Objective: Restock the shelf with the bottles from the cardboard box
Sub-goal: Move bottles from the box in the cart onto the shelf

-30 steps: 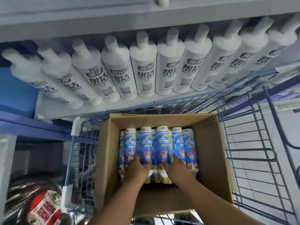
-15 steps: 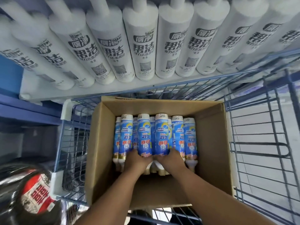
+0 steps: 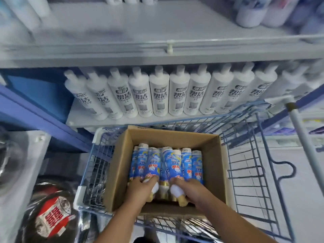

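An open cardboard box (image 3: 119,174) sits in a blue wire cart and holds several blue-labelled bottles lying with their white necks toward me. My left hand (image 3: 140,188) grips the neck end of one blue bottle (image 3: 153,165), raised a little above the others. My right hand (image 3: 187,188) grips the neck end of a second blue bottle (image 3: 172,166), also raised. Above the cart, a grey shelf (image 3: 140,27) shows a wide bare stretch between blurred bottles at its left and right ends.
A row of white bottles (image 3: 158,92) stands on the lower shelf just behind the blue wire cart (image 3: 252,155). A white pole (image 3: 306,135) leans at the right. A dark wrapped package with a red label (image 3: 52,214) lies at lower left.
The view has tilted up, bringing the upper grey shelf into sight. Both hands have closed on a bottle each and lifted their neck ends out of the row.
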Demonstrator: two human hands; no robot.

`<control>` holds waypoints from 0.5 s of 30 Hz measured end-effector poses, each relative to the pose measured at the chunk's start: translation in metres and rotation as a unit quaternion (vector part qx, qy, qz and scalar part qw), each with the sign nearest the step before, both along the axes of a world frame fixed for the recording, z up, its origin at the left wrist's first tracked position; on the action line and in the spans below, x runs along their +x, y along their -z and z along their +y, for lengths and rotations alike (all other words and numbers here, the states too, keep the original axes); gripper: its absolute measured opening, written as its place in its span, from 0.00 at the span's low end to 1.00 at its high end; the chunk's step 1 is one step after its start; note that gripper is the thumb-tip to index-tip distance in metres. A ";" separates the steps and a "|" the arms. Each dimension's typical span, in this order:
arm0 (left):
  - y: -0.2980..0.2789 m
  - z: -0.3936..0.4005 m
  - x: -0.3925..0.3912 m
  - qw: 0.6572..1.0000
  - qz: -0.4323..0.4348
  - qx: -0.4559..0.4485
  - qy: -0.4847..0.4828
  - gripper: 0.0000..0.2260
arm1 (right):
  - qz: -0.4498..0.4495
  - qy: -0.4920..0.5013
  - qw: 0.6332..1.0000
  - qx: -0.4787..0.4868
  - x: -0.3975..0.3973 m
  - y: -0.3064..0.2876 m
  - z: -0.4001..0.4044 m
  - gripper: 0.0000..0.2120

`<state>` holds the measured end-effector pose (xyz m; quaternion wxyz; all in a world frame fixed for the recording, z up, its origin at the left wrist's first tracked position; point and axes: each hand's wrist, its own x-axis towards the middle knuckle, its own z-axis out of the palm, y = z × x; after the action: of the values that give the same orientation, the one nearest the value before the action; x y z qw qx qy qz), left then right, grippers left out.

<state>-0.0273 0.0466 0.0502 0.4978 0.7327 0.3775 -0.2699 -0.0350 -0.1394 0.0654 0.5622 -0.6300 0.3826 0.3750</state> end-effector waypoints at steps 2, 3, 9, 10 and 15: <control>-0.039 -0.005 -0.008 0.999 -0.035 0.008 -0.007 0.25 | -0.025 0.003 0.999 0.026 -0.008 -0.020 -0.003 0.39; -0.055 -0.006 -0.011 0.998 -0.057 0.011 -0.017 0.23 | -0.033 0.003 0.999 0.042 -0.011 -0.031 -0.003 0.40; -0.143 -0.009 -0.018 0.978 -0.193 0.022 -0.078 0.21 | -0.110 0.012 0.986 0.126 -0.016 -0.109 0.001 0.40; -0.157 -0.009 -0.018 0.973 -0.216 0.026 -0.077 0.22 | -0.133 0.013 0.981 0.140 -0.016 -0.125 0.003 0.38; -0.217 -0.004 -0.005 0.953 -0.286 0.000 -0.104 0.18 | -0.261 0.035 0.954 0.142 -0.006 -0.202 0.013 0.27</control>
<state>-0.0321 0.0421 0.2672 0.6103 0.7357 0.2937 0.0043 -0.0412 -0.1268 0.2673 0.7388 -0.6059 0.1872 0.2282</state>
